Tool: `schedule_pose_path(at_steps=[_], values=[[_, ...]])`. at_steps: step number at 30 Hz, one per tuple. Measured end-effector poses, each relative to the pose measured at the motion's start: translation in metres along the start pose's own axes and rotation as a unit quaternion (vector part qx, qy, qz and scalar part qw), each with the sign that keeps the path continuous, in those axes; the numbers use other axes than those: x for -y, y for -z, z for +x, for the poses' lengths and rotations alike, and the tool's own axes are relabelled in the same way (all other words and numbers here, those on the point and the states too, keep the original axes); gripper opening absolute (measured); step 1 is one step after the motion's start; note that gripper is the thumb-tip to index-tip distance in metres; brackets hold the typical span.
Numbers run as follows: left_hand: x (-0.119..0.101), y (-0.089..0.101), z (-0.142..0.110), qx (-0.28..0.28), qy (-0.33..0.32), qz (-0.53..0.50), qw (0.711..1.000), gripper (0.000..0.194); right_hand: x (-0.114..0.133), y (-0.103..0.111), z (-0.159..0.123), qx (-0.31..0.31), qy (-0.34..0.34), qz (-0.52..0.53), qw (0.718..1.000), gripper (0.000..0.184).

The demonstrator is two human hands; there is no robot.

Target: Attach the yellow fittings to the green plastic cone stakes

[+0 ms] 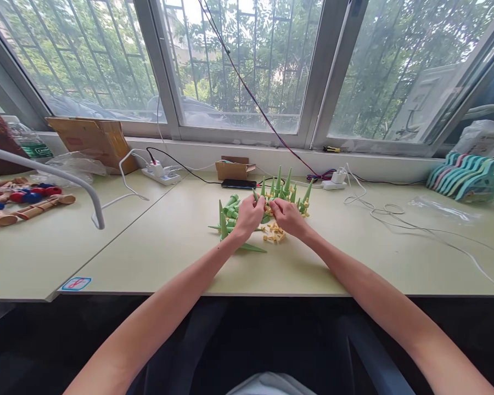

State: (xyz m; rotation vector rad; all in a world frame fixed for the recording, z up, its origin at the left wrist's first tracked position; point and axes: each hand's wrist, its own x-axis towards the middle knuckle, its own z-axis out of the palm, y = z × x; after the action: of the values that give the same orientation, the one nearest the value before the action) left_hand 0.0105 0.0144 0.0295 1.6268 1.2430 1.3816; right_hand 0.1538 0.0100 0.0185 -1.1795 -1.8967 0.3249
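Note:
My left hand (249, 215) is closed around a green plastic spike (255, 195), whose tip pokes out above the fingers. Close beside it, my right hand (288, 216) is pinched, its fingertips nearly meeting the left ones; what it grips is hidden. Behind the hands stand several upright green spikes (287, 180) with small yellow pieces at their bases. More green spikes (223, 225) lie loosely to the left of my left hand. A small heap of yellow plastic pieces (274, 233) rests on the table just below and between the hands.
Behind the spikes lie a black phone (239, 184) and a small open cardboard box (233, 167). Power strips (161, 175) and white cables (389, 209) run along the back and right. Wooden toys (28, 208) and a white curved lamp arm (66, 173) are left; teal hangers (463, 175) stand right.

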Motion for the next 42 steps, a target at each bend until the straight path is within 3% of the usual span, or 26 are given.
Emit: schedule_pose_path(at_steps=[9,18,24,28,32,35,38,42], values=[[-0.007,-0.002,-0.006,0.013,-0.030,0.015,0.999,0.025,-0.003,0.000,0.002,0.015,0.001,-0.033,0.999,0.048],[-0.006,-0.001,-0.012,0.016,-0.163,0.129,0.978,0.024,-0.004,0.001,0.005,0.026,-0.023,-0.045,0.998,0.050],[-0.003,-0.001,-0.015,0.041,-0.248,0.199,0.947,0.026,-0.011,-0.001,0.007,0.057,-0.109,0.078,0.989,0.051],[-0.003,0.001,-0.017,0.069,-0.266,0.227,0.934,0.030,-0.012,-0.001,0.006,0.097,-0.180,0.236,0.950,0.050],[-0.002,0.000,-0.016,0.071,-0.272,0.210,0.936,0.031,-0.009,0.000,0.005,0.107,-0.206,0.298,0.926,0.053],[-0.001,-0.001,-0.013,0.047,-0.258,0.172,0.950,0.027,-0.007,0.000,0.005,0.089,-0.205,0.267,0.937,0.055],[0.000,-0.002,-0.009,0.023,-0.196,0.129,0.972,0.027,-0.005,-0.001,0.006,0.023,-0.179,0.170,0.969,0.058],[-0.001,-0.002,-0.004,0.023,-0.097,0.039,0.994,0.030,-0.001,0.003,0.006,-0.111,-0.067,0.034,0.991,0.053]])
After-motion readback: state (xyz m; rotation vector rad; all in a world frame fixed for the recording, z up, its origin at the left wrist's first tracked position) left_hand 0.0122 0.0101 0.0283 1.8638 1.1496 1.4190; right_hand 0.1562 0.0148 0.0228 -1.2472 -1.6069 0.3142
